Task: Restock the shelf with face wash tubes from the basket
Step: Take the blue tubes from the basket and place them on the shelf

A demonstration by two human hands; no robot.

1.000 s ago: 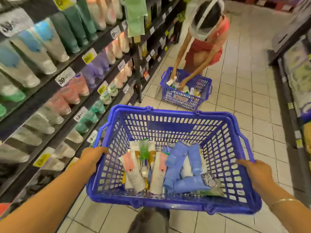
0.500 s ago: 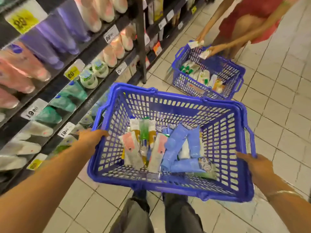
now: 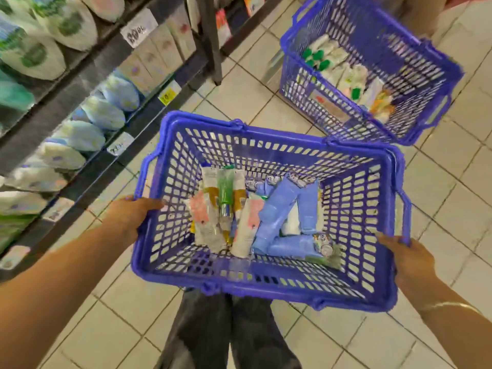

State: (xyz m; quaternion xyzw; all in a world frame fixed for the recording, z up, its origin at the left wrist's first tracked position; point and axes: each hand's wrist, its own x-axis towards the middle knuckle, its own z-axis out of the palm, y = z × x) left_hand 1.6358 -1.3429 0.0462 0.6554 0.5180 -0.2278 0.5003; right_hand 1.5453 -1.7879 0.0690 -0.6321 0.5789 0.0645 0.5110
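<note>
I hold a blue plastic basket (image 3: 266, 284) level in front of me, above the tiled floor. My left hand (image 3: 130, 218) grips its left rim and my right hand (image 3: 407, 258) grips its right rim. Several face wash tubes lie in the bottom: blue tubes (image 3: 279, 211) to the right, white and pink tubes (image 3: 206, 222) to the left, a green tube (image 3: 225, 189) between them. The shelf (image 3: 87, 75) runs along my left, stocked with rows of white, blue and green tubes behind price tags.
A second blue basket (image 3: 415, 65) with white and green-capped products sits on the floor ahead to the right, close to my basket's far corner. A dark shelf post (image 3: 213, 49) stands ahead. My legs (image 3: 226, 334) are below the basket.
My view has tilted downward and I have moved closer to the second basket. My basket sits lower beside the bottom shelves. The other person has left the view. Both hands keep their grip.
</note>
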